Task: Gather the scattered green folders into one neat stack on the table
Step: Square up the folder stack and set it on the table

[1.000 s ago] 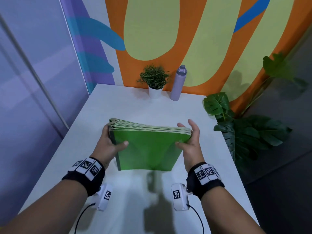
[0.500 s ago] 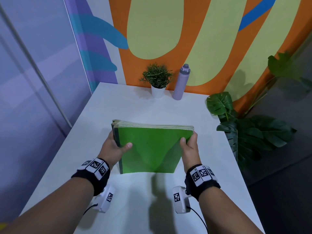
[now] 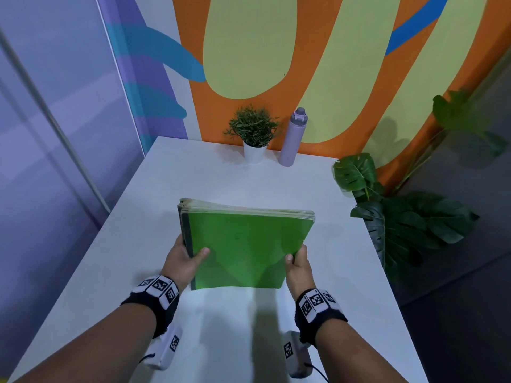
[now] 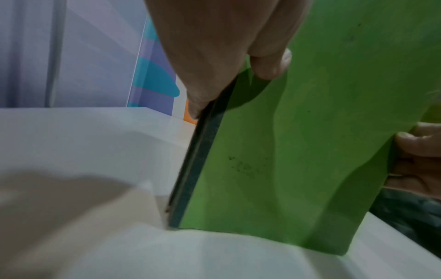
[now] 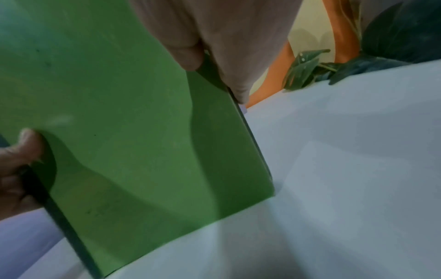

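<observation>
Folders: green folders (image 3: 243,244) all bunched into one stack, stood up on the bottom edge and leaning, broad green face toward the person
Where they sit: middle of the white counter (image 3: 221,183), bottom edge down on the surface; the left wrist view (image 4: 298,151) shows the lower left corner touching it
Top edge: pale page edges showing along the top, pretty even, a bit fanned at the left corner
Spine: dark strip running down the left side of the stack, clear in the left wrist view
Left hand: left hand (image 3: 182,258) grips the spine side low down, thumb flat on the green front, fingers wrapped round the back out of sight; same grip up close in the wrist view (image 4: 214,56)
Right hand: right hand (image 3: 298,268) pinches the right edge near the lower corner, thumb on the front face, fingers behind; right wrist view (image 5: 226,47) shows that hand clamped over the edge, folders (image 5: 131,122) filling most of the shot
Hands vs stack: one on each side edge, stack squarely between them, both holding on below its middle
Wrists: black bands with square coded tags on both wrists, small white camera units hanging under them
Back of counter: little potted plant (image 3: 254,134) in a white pot and a lilac bottle (image 3: 293,136) just beside it, both against the wall and well apart from the folders
Off to the right: big leafy plant (image 3: 401,217) beside the counter
Wall: orange, yellow and blue mural
</observation>
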### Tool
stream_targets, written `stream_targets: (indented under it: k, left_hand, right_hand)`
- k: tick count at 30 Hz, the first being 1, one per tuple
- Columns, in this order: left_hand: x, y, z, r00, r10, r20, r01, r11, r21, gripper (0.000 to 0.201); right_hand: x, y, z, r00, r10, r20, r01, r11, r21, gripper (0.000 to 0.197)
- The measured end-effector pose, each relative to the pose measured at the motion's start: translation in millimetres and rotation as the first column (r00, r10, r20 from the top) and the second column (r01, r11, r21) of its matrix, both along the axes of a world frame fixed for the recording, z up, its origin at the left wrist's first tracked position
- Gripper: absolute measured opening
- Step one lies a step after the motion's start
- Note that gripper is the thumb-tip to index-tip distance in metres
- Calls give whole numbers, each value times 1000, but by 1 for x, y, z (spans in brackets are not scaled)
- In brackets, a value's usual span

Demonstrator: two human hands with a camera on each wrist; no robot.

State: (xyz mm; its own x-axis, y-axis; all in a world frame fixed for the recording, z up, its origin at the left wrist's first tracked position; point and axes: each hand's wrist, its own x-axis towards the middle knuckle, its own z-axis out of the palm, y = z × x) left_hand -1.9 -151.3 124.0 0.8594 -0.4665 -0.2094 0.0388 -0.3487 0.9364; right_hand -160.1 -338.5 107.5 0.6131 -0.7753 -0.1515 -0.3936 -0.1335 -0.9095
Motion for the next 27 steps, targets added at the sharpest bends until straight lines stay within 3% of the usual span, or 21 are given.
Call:
stream_targets:
  k: [3, 6, 10, 11, 15, 17, 21, 24, 27]
  left_hand:
    - [1, -7, 13, 993, 102, 60, -102, 995, -14, 32]
    - [8, -10, 34, 984, 143, 105, -132, 986, -98, 28]
    - [30, -8, 52, 984, 160, -83, -175, 957, -232, 29]
    - [35, -8, 53, 978, 169, -122, -192, 957, -218, 36]
    - [50, -7, 33, 972, 164, -166, -187, 973, -134, 95]
    - [40, -6, 44, 956, 165, -241, -190, 978, -82, 100]
    - [18, -3, 40, 880, 209, -426, -243, 970, -25, 78]
    - [1, -3, 25, 772, 38, -634, -116, 990, -82, 84]
    - [-13, -15, 19, 693, -111, -713, -38, 981, -189, 72]
  right_hand:
    - [6, -6, 12, 1000, 0, 18, 1, 1000, -30, 9]
    - [7, -11, 28, 989, -3, 147, 2, 1000, 7, 21]
    - [5, -8, 28, 981, 35, 189, -57, 992, 110, 28]
    - [6, -6, 29, 981, 23, 194, -44, 993, 108, 23]
    - [19, -7, 36, 972, -119, 203, 71, 970, 232, 21]
    - [26, -9, 38, 970, -169, 174, 117, 953, 278, 19]
    - [38, -17, 46, 950, -263, 167, 199, 924, 325, 13]
    - [45, -24, 56, 929, -315, 194, 228, 901, 370, 21]
    - [52, -21, 58, 934, -299, 196, 200, 891, 407, 33]
